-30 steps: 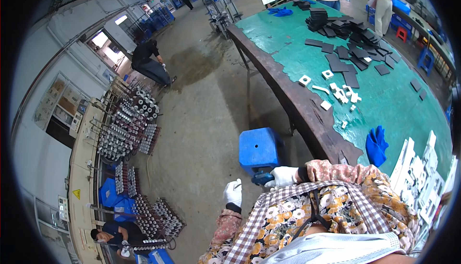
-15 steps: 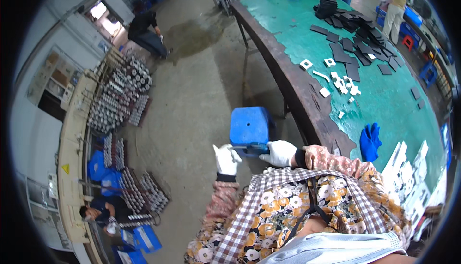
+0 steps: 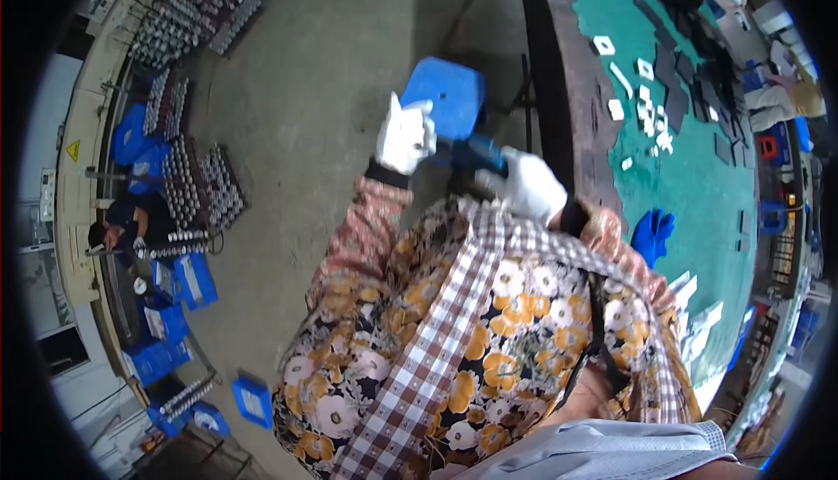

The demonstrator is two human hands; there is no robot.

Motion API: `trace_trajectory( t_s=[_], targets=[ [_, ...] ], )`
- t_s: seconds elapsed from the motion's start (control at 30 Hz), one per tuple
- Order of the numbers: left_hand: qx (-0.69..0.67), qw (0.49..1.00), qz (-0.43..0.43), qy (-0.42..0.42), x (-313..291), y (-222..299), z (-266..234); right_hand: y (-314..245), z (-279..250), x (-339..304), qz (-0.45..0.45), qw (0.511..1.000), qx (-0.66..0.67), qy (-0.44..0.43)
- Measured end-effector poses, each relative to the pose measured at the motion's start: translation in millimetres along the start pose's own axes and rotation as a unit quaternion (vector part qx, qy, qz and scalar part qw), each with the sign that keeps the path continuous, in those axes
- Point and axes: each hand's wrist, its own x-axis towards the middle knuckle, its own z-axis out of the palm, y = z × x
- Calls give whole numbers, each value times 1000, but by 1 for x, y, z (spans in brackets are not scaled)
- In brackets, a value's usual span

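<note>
While the right hand (image 3: pixel 534 188) grips a blurred dark tool (image 3: pixel 478 155), the left hand (image 3: pixel 406 137) half-curls — hold unclear.

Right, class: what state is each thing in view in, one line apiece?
Left white-gloved hand: fingers partly curled, any hold unclear.
Right white-gloved hand: closed on the dark blue handheld object.
Dark blue handheld object: held, blurred.
Square blue plastic stool: upright on the floor.
Blue glove: lying unworn on the green table covering.
Flat black rectangular pieces: scattered, some overlapping.
Small white pieces: scattered loose.
Green table covering: ragged along its edge.
</note>
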Motion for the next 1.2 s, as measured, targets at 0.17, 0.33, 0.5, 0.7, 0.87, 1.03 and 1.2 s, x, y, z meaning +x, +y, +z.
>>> trace_trajectory(
  t_s=[0.17,0.33,0.5,0.7,0.87,1.03,1.2],
  targets=[
    [44,999,-8,22,0,9,5,-7,-15,-6,41,999,15,5],
    [67,995,-8,73,-5,8,22,-4,-10,-6,36,999,-8,-10],
    [48,989,20,135,-6,8,12,-13,-7,-15,18,998,-54,-2],
    [88,986,78,122,-3,8,10,-8,-3,-13,10,999,-52,-13],
    [64,971,68,221,-1,12,14,-12,-6,-16,-5,998,-50,-23],
    [17,989,72,125,-4,12,-11,-19,-9,-20,11,997,-37,-60],
    [17,994,-25,108,-5,12,2,-16,-7,-13,9,999,-34,-29]
  ],
)
